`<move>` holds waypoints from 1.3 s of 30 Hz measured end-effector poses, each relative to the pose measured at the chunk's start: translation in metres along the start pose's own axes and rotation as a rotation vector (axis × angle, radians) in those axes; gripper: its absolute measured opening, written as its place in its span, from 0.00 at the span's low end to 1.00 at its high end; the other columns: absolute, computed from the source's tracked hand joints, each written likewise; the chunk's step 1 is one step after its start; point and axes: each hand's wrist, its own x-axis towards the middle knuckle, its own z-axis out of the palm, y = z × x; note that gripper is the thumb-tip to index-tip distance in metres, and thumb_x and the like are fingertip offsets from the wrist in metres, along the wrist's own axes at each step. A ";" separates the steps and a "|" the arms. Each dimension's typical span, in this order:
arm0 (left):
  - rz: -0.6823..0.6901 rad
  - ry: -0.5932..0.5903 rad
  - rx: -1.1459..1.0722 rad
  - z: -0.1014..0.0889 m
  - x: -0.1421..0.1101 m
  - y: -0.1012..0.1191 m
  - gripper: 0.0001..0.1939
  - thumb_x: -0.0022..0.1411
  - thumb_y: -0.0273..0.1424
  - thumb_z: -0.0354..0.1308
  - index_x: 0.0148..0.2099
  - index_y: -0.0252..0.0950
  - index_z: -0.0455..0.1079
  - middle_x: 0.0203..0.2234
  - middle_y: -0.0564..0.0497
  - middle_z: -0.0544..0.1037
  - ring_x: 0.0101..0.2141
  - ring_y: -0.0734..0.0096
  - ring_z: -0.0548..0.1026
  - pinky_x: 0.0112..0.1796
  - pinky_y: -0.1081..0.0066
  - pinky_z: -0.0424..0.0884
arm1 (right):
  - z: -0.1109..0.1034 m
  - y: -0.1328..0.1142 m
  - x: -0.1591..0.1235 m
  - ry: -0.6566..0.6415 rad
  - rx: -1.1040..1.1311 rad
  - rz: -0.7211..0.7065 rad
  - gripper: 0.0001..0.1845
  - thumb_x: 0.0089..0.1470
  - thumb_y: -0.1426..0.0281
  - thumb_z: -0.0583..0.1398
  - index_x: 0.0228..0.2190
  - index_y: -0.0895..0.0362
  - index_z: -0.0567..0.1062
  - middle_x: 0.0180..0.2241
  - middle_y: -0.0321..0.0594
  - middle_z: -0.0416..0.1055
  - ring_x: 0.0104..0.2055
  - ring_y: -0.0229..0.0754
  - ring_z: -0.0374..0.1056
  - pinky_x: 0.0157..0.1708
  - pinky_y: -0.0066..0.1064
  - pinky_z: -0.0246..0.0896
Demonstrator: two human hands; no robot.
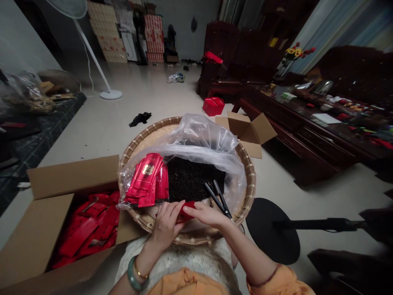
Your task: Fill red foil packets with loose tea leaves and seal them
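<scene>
My left hand (167, 223) and my right hand (205, 214) meet over the near side of a round woven bamboo tray (252, 180). Between them they hold a small red packet (188, 209), partly hidden by the fingers. Beyond the hands, a clear plastic bag (202, 129) lies open with dark dried leaves (187, 178), like tea, inside. A stack of flat red packets (146, 182) rests to the left of the leaves. Close to my right hand lies a black hair straightener (218, 200), its two arms spread apart and pointing away from me.
An open cardboard box (50, 229) full of red packets (89, 229) stands at the left. Another open carton (245, 133) and a red box (213, 106) sit beyond the tray. A round black stand base (272, 231) is at the right, near a dark wooden table (285, 139).
</scene>
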 end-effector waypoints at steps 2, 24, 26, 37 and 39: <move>-0.004 0.005 0.044 0.000 0.002 0.007 0.33 0.50 0.22 0.60 0.59 0.37 0.59 0.46 0.43 0.72 0.44 0.55 0.66 0.43 0.57 0.63 | 0.002 0.003 0.003 -0.002 0.022 0.024 0.30 0.47 0.44 0.54 0.29 0.60 0.74 0.27 0.34 0.68 0.30 0.36 0.59 0.37 0.30 0.56; -0.226 0.272 0.027 -0.001 0.007 -0.010 0.29 0.49 0.25 0.62 0.54 0.39 0.63 0.42 0.45 0.70 0.40 0.57 0.67 0.43 0.57 0.67 | -0.028 0.045 -0.015 0.619 -0.382 -0.128 0.16 0.54 0.62 0.55 0.41 0.57 0.73 0.44 0.47 0.71 0.48 0.47 0.66 0.51 0.44 0.58; -0.234 0.272 0.005 0.000 0.007 -0.009 0.28 0.49 0.26 0.62 0.54 0.38 0.63 0.42 0.45 0.70 0.41 0.57 0.68 0.43 0.57 0.67 | -0.036 0.052 -0.017 0.666 -0.565 -0.159 0.19 0.54 0.66 0.54 0.47 0.58 0.70 0.50 0.49 0.67 0.54 0.47 0.61 0.56 0.44 0.53; -0.185 0.421 0.129 0.002 0.024 0.000 0.36 0.55 0.38 0.60 0.61 0.33 0.51 0.42 0.40 0.71 0.39 0.60 0.74 0.35 0.66 0.72 | -0.007 0.016 0.043 0.645 -1.036 0.146 0.56 0.39 0.57 0.67 0.62 0.47 0.43 0.64 0.57 0.35 0.61 0.66 0.46 0.48 0.57 0.54; -0.207 0.410 0.174 -0.001 0.028 -0.001 0.31 0.56 0.40 0.58 0.59 0.34 0.56 0.40 0.41 0.70 0.38 0.60 0.74 0.31 0.67 0.72 | 0.001 0.013 0.050 0.640 -1.094 0.146 0.53 0.38 0.61 0.69 0.61 0.44 0.48 0.63 0.55 0.41 0.58 0.63 0.50 0.47 0.53 0.56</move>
